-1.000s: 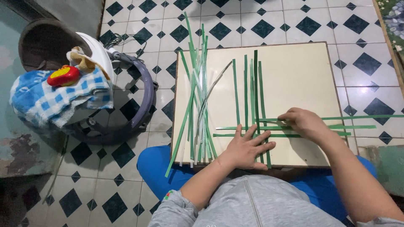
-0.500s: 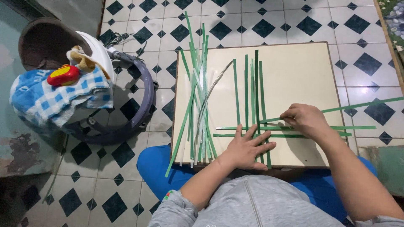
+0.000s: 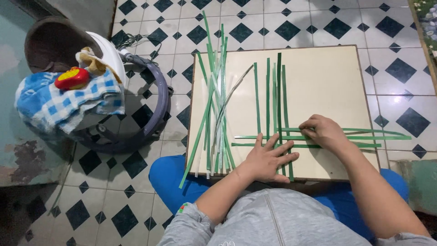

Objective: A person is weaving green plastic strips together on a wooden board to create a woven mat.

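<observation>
Head view: the left hand [image 3: 268, 159] lies flat, fingers spread, pinning upright green strips [image 3: 277, 91] while the right hand [image 3: 324, 132] pinches a crosswise strip [image 3: 378, 132]; pressing each row snug looks key. The cream surface [image 3: 327, 77] sits on checkered tile floor [image 3: 391, 68], loose strips [image 3: 216, 105] just left, a baby walker [image 3: 136, 132] nearby.

1 head-worn camera looks steeply down, close above a cream board [image 3: 318, 82] on tiled floor [image 3: 387, 27].
</observation>
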